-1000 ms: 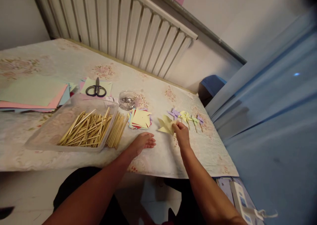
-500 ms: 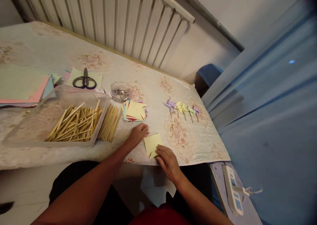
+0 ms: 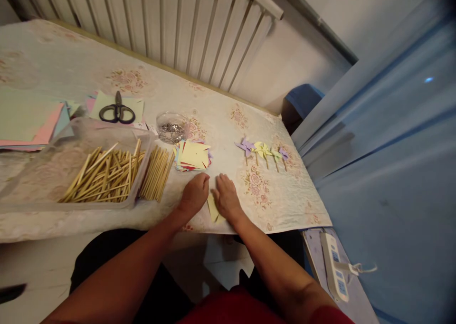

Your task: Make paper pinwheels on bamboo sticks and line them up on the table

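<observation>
A yellow square of paper (image 3: 213, 213) with slits cut in it lies near the front edge of the table, mostly hidden under my right hand (image 3: 228, 196). That hand rests on the paper with its fingers stretched forward. Just left of the paper is my left hand (image 3: 195, 191), its fingers curled closed; whatever they may hold is hidden. Beyond it sits a stack of cut paper squares (image 3: 193, 155), a yellow one on top. Several small paper pinwheels (image 3: 262, 150) on sticks lie in a row to the right.
To the left are a clear plastic bin (image 3: 39, 184) of wooden sticks (image 3: 107, 174) and a bundle of sticks (image 3: 156, 174). A round dish (image 3: 172, 128) of small metal pieces, scissors (image 3: 117, 111) and coloured sheets (image 3: 26, 117) lie behind. A power strip (image 3: 334, 267) is at right.
My right hand has moved forward and left, from the paper's right corner to over most of it. My left hand has shifted slightly and is more curled.
</observation>
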`<state>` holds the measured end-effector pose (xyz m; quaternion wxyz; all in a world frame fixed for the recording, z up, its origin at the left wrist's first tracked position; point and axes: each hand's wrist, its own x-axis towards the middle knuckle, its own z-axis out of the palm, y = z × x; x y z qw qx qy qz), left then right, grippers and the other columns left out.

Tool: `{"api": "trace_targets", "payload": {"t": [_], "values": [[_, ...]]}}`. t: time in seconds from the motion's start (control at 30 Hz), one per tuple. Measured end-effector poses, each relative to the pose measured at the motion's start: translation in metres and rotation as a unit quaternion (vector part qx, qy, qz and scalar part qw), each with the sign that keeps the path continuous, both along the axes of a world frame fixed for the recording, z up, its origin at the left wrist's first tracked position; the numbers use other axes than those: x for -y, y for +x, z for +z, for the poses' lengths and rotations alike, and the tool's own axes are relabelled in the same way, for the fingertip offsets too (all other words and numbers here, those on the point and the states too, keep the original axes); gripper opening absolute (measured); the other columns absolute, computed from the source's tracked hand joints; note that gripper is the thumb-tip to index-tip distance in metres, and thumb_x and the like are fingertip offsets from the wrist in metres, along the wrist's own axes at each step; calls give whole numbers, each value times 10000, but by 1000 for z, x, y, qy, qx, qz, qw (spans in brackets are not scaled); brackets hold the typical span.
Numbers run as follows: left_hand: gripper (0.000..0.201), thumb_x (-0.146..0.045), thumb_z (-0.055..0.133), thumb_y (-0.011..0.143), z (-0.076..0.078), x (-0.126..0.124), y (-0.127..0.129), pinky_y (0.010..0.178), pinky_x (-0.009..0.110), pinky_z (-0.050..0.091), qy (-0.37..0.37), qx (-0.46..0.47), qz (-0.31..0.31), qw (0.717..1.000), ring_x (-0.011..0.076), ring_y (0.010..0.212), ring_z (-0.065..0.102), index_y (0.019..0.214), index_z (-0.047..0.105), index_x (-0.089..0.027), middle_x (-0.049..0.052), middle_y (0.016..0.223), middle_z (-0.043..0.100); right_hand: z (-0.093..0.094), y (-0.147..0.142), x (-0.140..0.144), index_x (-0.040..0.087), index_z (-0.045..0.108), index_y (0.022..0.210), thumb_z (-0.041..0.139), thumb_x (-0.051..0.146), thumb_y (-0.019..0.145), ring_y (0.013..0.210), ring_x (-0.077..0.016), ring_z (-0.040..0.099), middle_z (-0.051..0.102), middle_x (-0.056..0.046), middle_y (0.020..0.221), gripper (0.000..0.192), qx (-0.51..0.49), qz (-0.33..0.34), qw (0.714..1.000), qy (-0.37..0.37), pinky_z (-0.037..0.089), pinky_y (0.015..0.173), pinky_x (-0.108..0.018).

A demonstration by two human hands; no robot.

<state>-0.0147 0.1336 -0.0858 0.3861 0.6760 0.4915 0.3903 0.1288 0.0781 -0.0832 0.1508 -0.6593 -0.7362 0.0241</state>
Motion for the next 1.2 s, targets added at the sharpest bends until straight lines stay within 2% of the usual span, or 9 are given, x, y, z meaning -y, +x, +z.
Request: {"api": "trace_targets", "payload": {"t": [0.1,0.23,0.43,0.53,0.63,0.73,0.87,1.0,1.2], "values": [[191,-160,436,870,0,5,-1,928,384,425,21,-30,-21,999,252,945,584,901,623,-184,122,958,649,-13,-4,0,126,385,1459,448,331,969,1472,-292,188,298,-170,1561,535,54,-1,998,-15,169,1168,-537],[274,-128,411,868,-1,18,-3,1007,405,415,62,-64,-30,996,261,1071,568,1031,630,-157,149,1074,642,-16,-2,2,100,365,1468,430,347,976,1473,-297,178,271,-189,1568,554,64,2,998,-15,136,1169,-526],[352,-174,439,893,-10,66,2,1129,465,339,155,-39,-29,987,271,1272,506,1191,624,-148,157,1296,603,-18,0,1,101,348,1476,417,280,967,1473,-295,174,254,-175,1577,544,74,4,997,-20,127,1166,-513],[436,-190,399,918,-21,93,5,1126,489,342,234,-193,-62,951,275,1341,450,1322,538,-101,169,1401,536,-22,2,1,86,348,1474,401,300,977,1470,-299,183,258,-185,1573,544,71,7,997,-13,134,1163,-507],[525,-248,425,920,-33,109,5,1128,482,333,237,-331,-56,911,291,1380,402,1408,443,-57,184,1474,454,-24,3,1,81,358,1466,370,376,994,1457,-297,220,295,-194,1557,558,52,-4,999,7,147,1160,-505],[549,-288,409,932,-39,114,3,1161,458,283,235,-398,-61,885,273,1420,341,1436,418,-69,160,1502,423,-25,3,1,63,351,1466,376,377,990,1451,-287,232,310,-198,1549,570,28,-13,999,24,158,1163,-482],[540,-313,379,946,-39,113,1,1168,454,266,244,-429,-66,867,273,1433,317,1431,435,-82,151,1514,407,-25,3,-1,57,363,1458,352,373,995,1446,-287,236,338,-192,1537,561,-1,-62,998,32,169,1159,-472],[534,-314,364,953,-38,113,0,1165,452,270,254,-440,-67,859,276,1432,317,1429,441,-84,152,1522,393,-25,0,-4,60,375,1453,362,397,989,1443,-312,234,331,-204,1537,573,-1,-98,995,18,144,1156,-503],[536,-305,361,958,-36,114,0,1166,456,267,263,-444,-65,854,285,1426,327,1430,433,-62,162,1522,389,-23,2,-7,82,339,1481,337,428,991,1468,-331,157,244,-196,1575,600,20,-77,997,-20,108,1147,-542]]}}
